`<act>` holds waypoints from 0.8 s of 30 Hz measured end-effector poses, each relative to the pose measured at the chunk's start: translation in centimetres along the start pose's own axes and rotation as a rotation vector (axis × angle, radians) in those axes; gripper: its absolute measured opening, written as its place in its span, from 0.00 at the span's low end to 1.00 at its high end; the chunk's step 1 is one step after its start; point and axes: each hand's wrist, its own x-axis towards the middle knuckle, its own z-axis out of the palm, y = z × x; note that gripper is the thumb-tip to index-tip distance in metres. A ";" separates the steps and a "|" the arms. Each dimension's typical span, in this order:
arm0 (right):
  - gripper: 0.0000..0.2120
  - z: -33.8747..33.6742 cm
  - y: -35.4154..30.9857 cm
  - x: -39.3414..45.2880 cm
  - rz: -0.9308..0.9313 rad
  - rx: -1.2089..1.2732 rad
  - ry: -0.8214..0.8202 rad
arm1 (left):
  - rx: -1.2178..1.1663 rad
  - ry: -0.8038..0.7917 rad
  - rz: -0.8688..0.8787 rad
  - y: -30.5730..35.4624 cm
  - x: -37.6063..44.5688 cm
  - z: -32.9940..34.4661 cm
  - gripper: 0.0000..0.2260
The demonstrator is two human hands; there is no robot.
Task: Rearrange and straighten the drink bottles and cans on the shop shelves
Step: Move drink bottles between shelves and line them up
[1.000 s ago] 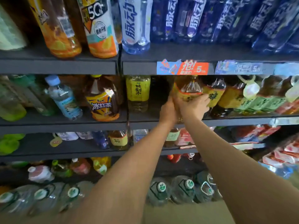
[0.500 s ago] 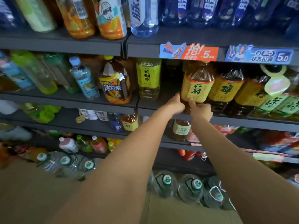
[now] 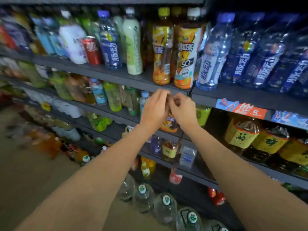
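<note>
Both bare forearms are stretched forward and up from the near edge of the view, and the hands are brought together in front of the second shelf. The left hand is seen from the back, its fingers bent forward and downward; the right hand is just beside it, almost touching, with its fingers curled inward toward the left. Whether anything is held between the fingertips cannot be told, since the spot is blurred and covered by the hands. A brown iced tea bottle with an orange and blue label is partly hidden behind both hands on the second shelf.

The dark grey shelf edge is run from far left to near right, with more shelves below it and a tan floor at lower left. The left part of the view is smeared by motion blur.

On the top shelf a red can is tilted among upright bottles, two orange tea bottles are stood side by side, and a row of blue bottles is set to the right. An orange price tag is fixed on the shelf edge at right, above large yellow-labelled tea jugs. Large clear water jugs with green and white caps are lined up on the floor.
</note>
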 end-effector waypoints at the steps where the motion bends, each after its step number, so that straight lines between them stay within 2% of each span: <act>1: 0.09 0.5 -1.9 0.7 -0.056 -0.007 0.010 | 0.032 0.037 -0.006 -0.8 0.9 -1.8 0.14; 4: 0.08 2.5 -7.5 3.0 -0.188 -0.040 -0.002 | 0.107 0.106 -0.043 -3.4 3.3 -7.4 0.15; 7: 0.07 4.3 -11.4 4.8 -0.261 -0.146 0.025 | 0.178 0.105 -0.072 -6.1 4.9 -11.4 0.18; 11: 0.06 5.9 -15.1 7.4 -0.285 -0.209 0.194 | 0.263 0.030 0.005 -9.9 7.2 -15.3 0.24; 14: 0.09 7.6 -16.7 8.5 -0.244 -0.383 0.291 | 0.305 -0.017 0.081 -12.6 8.5 -16.9 0.26; 18: 0.16 9.5 -17.2 8.5 -0.099 -0.532 0.247 | 0.280 -0.073 0.121 -14.8 9.9 -17.1 0.27; 24: 0.18 9.7 -17.1 10.3 -0.067 -0.596 0.192 | 0.230 -0.104 0.206 -16.6 11.1 -16.1 0.27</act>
